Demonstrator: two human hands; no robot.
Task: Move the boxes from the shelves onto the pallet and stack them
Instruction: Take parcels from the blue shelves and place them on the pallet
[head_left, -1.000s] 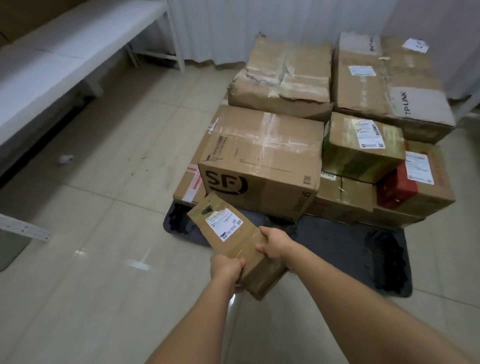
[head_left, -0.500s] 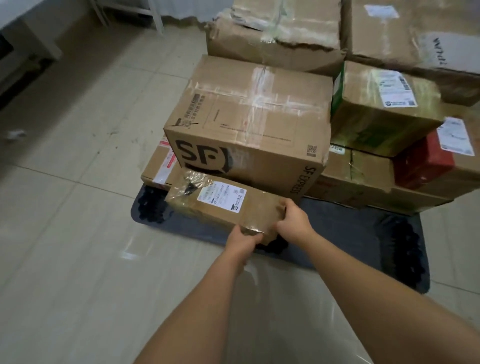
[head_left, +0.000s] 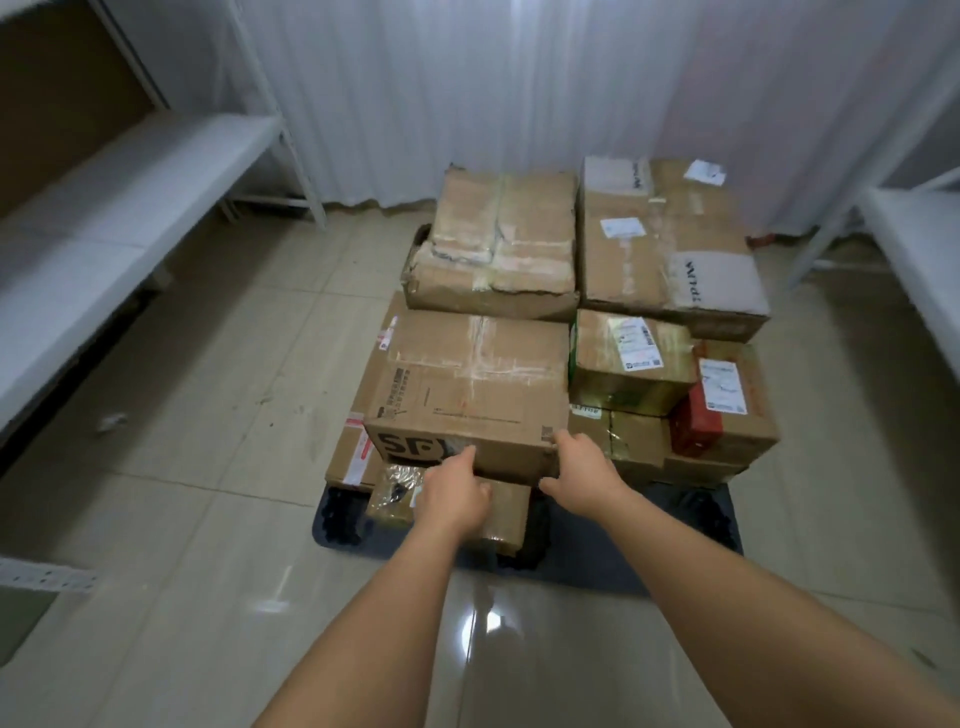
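**Entry: small parcel set down at the pallet's front edge**

Head view. I logged the small parcel (head_left: 506, 514), carried in both hands a second before, as resting on the dark pallet (head_left: 691, 525) directly in front of the large SF box (head_left: 467, 395). I judged the placing step done, or nearly so. The left hand (head_left: 454, 496) lay over the parcel's top with fingers loosely bent; whether it gripped or only rested there I could not tell. The right hand (head_left: 584, 475) had left the parcel and hung near the big box's lower right corner, fingers relaxed, holding nothing.

Stock noted on the pallet: brown corrugated cartons, rectangular, most crossed with clear or pale tape. The rear left carton (head_left: 496, 249) was crushed and torn along its top. The rear right carton (head_left: 670, 249) carried white labels. A smaller glossy, film-wrapped box (head_left: 623, 364) sat beside a red-sided one (head_left: 696, 431). The parcel's left end showed crinkled shiny wrap. Floor: smooth, reflective tile (head_left: 208, 467). White metal shelves (head_left: 130, 171) stood to the left.
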